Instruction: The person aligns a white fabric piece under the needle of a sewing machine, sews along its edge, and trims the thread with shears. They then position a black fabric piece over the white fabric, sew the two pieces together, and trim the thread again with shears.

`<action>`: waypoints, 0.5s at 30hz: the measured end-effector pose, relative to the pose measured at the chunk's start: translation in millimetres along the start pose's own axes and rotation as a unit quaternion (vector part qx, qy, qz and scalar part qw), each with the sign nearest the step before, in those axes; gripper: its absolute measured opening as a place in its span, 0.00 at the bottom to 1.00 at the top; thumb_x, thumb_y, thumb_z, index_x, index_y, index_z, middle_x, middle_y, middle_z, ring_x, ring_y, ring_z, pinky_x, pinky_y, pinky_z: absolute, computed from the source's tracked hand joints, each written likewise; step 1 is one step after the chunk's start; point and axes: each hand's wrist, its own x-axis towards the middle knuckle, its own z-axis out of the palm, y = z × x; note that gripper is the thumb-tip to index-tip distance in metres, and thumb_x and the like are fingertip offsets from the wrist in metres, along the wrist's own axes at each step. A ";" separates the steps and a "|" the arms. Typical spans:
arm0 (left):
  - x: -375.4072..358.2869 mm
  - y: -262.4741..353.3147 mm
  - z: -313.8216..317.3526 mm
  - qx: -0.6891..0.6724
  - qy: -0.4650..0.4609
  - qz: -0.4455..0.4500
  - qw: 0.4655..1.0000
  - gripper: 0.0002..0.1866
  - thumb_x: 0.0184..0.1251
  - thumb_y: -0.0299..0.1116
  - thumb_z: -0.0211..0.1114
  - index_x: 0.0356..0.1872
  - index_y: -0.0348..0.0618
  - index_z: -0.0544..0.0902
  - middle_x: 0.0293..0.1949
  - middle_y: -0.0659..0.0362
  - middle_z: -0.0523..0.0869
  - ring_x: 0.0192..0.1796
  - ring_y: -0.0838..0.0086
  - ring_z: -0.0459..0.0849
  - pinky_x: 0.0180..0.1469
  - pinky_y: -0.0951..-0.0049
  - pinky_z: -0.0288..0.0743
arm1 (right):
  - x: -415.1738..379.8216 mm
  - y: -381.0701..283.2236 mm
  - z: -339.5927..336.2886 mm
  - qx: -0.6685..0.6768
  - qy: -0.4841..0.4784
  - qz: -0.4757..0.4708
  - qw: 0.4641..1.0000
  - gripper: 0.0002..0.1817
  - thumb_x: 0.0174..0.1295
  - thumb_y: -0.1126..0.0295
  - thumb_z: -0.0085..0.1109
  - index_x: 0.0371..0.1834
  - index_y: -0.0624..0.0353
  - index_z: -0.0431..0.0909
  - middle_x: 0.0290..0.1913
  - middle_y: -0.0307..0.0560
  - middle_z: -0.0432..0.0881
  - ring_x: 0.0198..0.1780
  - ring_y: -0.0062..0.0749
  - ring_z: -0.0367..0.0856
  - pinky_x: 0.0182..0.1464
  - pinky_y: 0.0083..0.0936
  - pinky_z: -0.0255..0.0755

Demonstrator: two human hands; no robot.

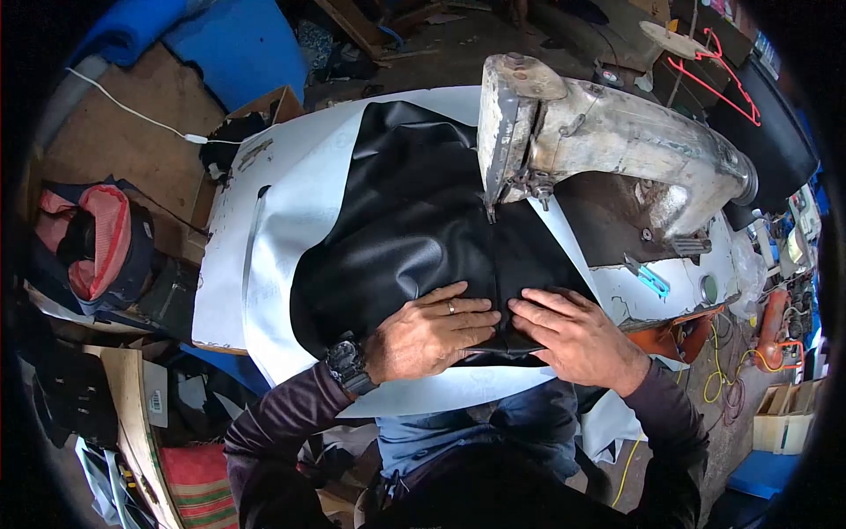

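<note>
Black glossy sheet material [397, 212] lies over a white sheet [286, 256] on the sewing table. A seam runs down it from beneath the needle area of a worn sewing machine [617, 123]. My left hand [432, 331], with a ring and a black watch, rests flat on the black material left of the seam. My right hand [577, 339] lies flat just right of the seam, fingers stretched toward it. The fingertips of both hands are close together near the front edge of the material. Neither hand grips anything.
A turquoise cutter [650, 280] lies on the table [216, 300] right of the machine's needle. An open bag with pink lining [106, 238] is at the left. Yellow cables [718, 379] and an orange cylinder [774, 326] are at the right, with a red hanger [718, 75] above.
</note>
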 end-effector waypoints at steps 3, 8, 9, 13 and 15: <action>1.6 -2.2 -1.5 0.005 0.001 -0.002 1.000 0.23 0.70 0.37 0.77 0.65 0.45 0.91 0.74 0.57 0.87 0.79 0.65 0.81 0.87 0.48 0.67 | 1.9 3.4 -0.8 0.004 0.001 0.000 1.000 0.26 0.70 0.59 0.74 0.67 0.60 0.88 0.81 0.45 0.77 0.86 0.40 0.65 0.85 0.47 0.67; 7.9 -8.9 -4.1 0.002 0.005 -0.015 1.000 0.21 0.73 0.39 0.76 0.64 0.45 0.91 0.74 0.58 0.87 0.79 0.65 0.82 0.87 0.48 0.67 | 7.5 11.6 0.3 0.028 0.008 0.025 0.999 0.23 0.75 0.58 0.70 0.67 0.60 0.89 0.81 0.44 0.77 0.86 0.39 0.65 0.85 0.49 0.66; 9.6 -11.2 -4.2 -0.001 0.010 -0.019 1.000 0.21 0.74 0.39 0.76 0.63 0.45 0.91 0.74 0.58 0.87 0.79 0.65 0.82 0.87 0.47 0.67 | 9.0 13.8 -0.7 0.030 0.008 0.028 0.999 0.23 0.75 0.58 0.69 0.66 0.60 0.89 0.81 0.44 0.78 0.86 0.40 0.65 0.85 0.49 0.66; 17.1 -17.8 -5.9 -0.011 0.020 -0.035 0.999 0.19 0.76 0.41 0.75 0.62 0.47 0.92 0.73 0.58 0.88 0.79 0.65 0.82 0.87 0.48 0.67 | 14.1 24.4 -2.9 0.038 0.008 0.033 0.999 0.22 0.77 0.59 0.67 0.65 0.61 0.89 0.79 0.45 0.79 0.85 0.43 0.67 0.84 0.50 0.67; 18.1 -21.3 -5.8 0.001 0.016 -0.029 0.999 0.18 0.78 0.41 0.74 0.62 0.48 0.92 0.73 0.59 0.88 0.79 0.65 0.82 0.87 0.48 0.67 | 16.6 27.9 -4.0 0.052 0.006 0.038 0.998 0.21 0.78 0.59 0.66 0.65 0.62 0.89 0.79 0.45 0.80 0.85 0.44 0.68 0.84 0.51 0.67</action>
